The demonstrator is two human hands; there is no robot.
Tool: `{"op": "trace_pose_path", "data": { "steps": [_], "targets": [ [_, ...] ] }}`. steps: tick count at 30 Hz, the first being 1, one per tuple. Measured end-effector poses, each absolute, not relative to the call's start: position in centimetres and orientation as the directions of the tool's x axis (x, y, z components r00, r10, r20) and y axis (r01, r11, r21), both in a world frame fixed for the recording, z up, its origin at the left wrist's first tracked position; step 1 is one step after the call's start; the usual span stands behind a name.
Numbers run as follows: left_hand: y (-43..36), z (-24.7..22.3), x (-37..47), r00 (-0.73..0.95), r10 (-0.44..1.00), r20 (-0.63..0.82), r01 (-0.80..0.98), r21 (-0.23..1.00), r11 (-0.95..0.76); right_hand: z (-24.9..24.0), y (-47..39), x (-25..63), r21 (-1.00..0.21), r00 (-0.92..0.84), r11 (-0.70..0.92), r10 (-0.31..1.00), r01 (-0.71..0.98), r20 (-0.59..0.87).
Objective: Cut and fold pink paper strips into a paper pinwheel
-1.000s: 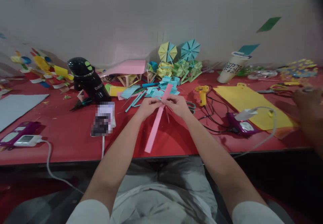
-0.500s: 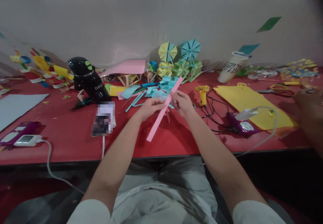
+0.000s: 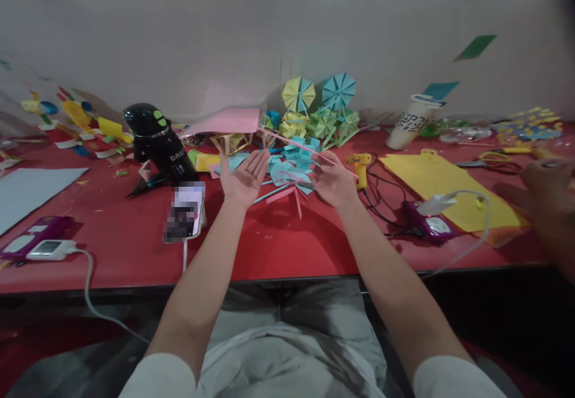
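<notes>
My left hand (image 3: 246,179) is open, palm up and fingers apart, over the red table, with nothing in it. To its right, my right hand (image 3: 333,178) holds a long pink paper strip (image 3: 291,143), which appears nearly edge-on. The strip slants from near the pink sheet (image 3: 233,121) down across the fingers of that hand. Between and beyond my hands lies a heap of light blue paper pieces (image 3: 291,161). Just in front of the heap, thin folded pink paper strips (image 3: 283,194) rest on the table.
A yellow glue gun (image 3: 360,167) with a black cord lies right of my right hand. Folded paper umbrellas (image 3: 299,94) stand behind the heap. A black bottle (image 3: 157,140) and a phone (image 3: 185,212) are at left. Another person's hand (image 3: 545,182) is at far right, near scissors (image 3: 483,160).
Both hands were together on the flat-facing pink strip. My left hand has let go and moved left, turning palm up. The strip has swung edge-on in my right hand.
</notes>
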State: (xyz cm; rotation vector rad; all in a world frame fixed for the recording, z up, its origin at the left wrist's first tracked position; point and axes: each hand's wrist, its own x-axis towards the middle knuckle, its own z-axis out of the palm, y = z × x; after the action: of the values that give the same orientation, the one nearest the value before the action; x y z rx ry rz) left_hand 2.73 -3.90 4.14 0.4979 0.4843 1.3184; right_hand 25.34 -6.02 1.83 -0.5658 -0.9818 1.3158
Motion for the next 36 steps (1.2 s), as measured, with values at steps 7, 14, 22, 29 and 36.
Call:
{"op": "trace_pose_path", "data": {
  "steps": [7, 14, 22, 29, 36],
  "targets": [
    [-3.7, 3.7, 4.0, 0.137, 0.985, -0.108, -0.661, 0.73, 0.172, 1.1, -6.6, 23.9, -0.953, -0.386, 0.143, 0.89, -0.266, 0.241],
    [-3.4, 3.3, 4.4, 0.081, 0.985, -0.155, -0.578, 0.797, 0.173, 1.4, -7.2, 23.8, -0.986, -0.584, 0.034, 0.802, -0.164, 0.125],
    [-4.7, 2.9, 5.5, 0.292, 0.956, -0.033, -0.443, 0.881, 0.166, 1.5, -7.6, 22.3, -0.979, -0.489, -0.022, 0.868, -0.205, 0.083],
    [-3.8, 1.7, 5.5, 0.187, 0.98, 0.063, -0.252, 0.968, -0.014, 0.6, -6.6, 22.5, -0.983, -0.314, 0.096, 0.939, -0.159, 0.142],
    [-3.0, 0.9, 5.3, 0.115, 0.981, 0.153, -0.155, 0.979, -0.135, 1.2, -7.1, 22.0, -0.999, -0.3, 0.04, 0.953, -0.03, 0.047]
  ]
}}
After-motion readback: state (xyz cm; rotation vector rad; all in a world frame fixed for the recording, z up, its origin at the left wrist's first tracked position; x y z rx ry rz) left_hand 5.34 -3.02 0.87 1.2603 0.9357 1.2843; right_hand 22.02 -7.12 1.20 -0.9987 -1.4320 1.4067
